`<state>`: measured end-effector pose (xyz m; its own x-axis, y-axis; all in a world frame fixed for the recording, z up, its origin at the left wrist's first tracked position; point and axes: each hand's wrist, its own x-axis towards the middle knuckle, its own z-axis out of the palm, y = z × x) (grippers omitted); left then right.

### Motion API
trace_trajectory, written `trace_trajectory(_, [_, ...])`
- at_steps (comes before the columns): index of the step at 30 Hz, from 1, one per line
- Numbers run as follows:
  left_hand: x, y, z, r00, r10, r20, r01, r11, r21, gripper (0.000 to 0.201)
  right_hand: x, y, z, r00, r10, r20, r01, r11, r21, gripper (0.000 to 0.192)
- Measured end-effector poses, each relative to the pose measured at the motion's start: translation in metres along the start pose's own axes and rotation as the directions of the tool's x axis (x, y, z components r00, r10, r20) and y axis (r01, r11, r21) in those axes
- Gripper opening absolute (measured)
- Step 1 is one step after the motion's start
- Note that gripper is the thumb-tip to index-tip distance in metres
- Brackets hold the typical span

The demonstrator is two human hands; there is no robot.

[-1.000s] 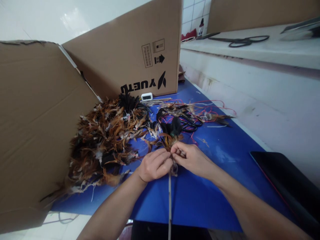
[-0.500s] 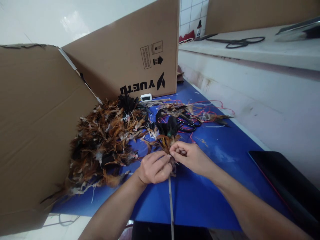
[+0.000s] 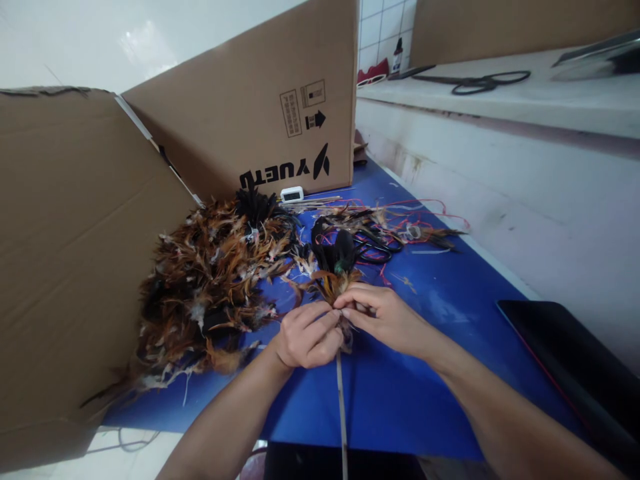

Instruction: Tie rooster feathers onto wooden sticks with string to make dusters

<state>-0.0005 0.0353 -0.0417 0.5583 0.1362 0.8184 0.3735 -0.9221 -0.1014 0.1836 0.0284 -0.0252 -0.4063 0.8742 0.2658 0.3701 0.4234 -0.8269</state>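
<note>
A thin, pale stick (image 3: pixel 342 407) runs from the table's near edge up to a bundle of brown and dark feathers (image 3: pixel 330 285). My left hand (image 3: pixel 311 335) is closed around the lower part of this bundle, where it meets the stick. Close against it, my right hand (image 3: pixel 383 315) pinches thumb and forefinger together at the bundle's side. What lies between those fingertips is too small to make out. Dark, glossy feathers stand at the bundle's far end. My fingers hide the place where feathers and stick join.
A large pile of brown feathers (image 3: pixel 215 267) lies left, against cardboard walls (image 3: pixel 300 80). Beyond my hands are black-handled scissors (image 3: pixel 385 255), red string (image 3: pixel 440 205) and a small white device (image 3: pixel 292 194). A black flat object (image 3: pixel 565 360) lies right; more scissors (image 3: pixel 485 83) rest on the ledge.
My right hand's fingertips have shifted slightly, staying pinched by the feather bundle. My left hand keeps its hold, and the stick has barely moved.
</note>
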Motion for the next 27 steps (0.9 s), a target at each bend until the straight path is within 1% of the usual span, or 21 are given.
trace_trajectory(2, [0.0016, 0.0009, -0.0009, 0.999, -0.036, -0.004, 0.036, 0.999, -0.024, 0.006, 0.0003, 0.0002, -0.0018, 1.0, -0.009, 0.01, 0.009, 1.0, 0.001, 0.014])
trace_trajectory(5, [0.0021, 0.0012, -0.0016, 0.998, -0.055, -0.008, 0.055, 0.998, -0.044, 0.006, 0.0008, -0.0008, -0.0032, 1.0, -0.011, 0.019, 0.011, 1.0, -0.006, 0.011])
trace_trajectory(10, [-0.0004, 0.0001, -0.0007, 0.996, -0.088, 0.017, 0.089, 0.994, -0.069, 0.005, 0.0004, -0.002, -0.0004, 1.0, 0.007, 0.014, -0.006, 0.999, -0.052, 0.009])
trace_trajectory(16, [-0.0043, -0.0024, 0.0003, 0.999, -0.033, 0.015, 0.034, 0.997, -0.064, 0.005, -0.0005, -0.0006, 0.0024, 0.999, 0.039, 0.003, -0.039, 0.997, -0.063, 0.007])
trace_trajectory(18, [-0.0053, -0.0033, 0.0004, 0.999, -0.034, 0.015, 0.035, 0.998, -0.058, 0.005, -0.0005, -0.0008, 0.0025, 0.999, 0.043, -0.001, -0.043, 0.998, -0.053, 0.007])
trace_trajectory(23, [-0.0059, -0.0044, 0.0008, 1.0, 0.029, 0.01, -0.029, 1.0, 0.005, 0.006, -0.0004, -0.001, 0.0026, 0.997, 0.07, 0.012, -0.07, 0.997, -0.03, 0.005])
trace_trajectory(27, [-0.0061, -0.0038, 0.0012, 0.999, -0.018, 0.027, 0.018, 1.0, 0.002, 0.006, -0.0007, -0.0001, 0.0024, 0.997, 0.071, 0.009, -0.071, 0.997, 0.001, 0.005])
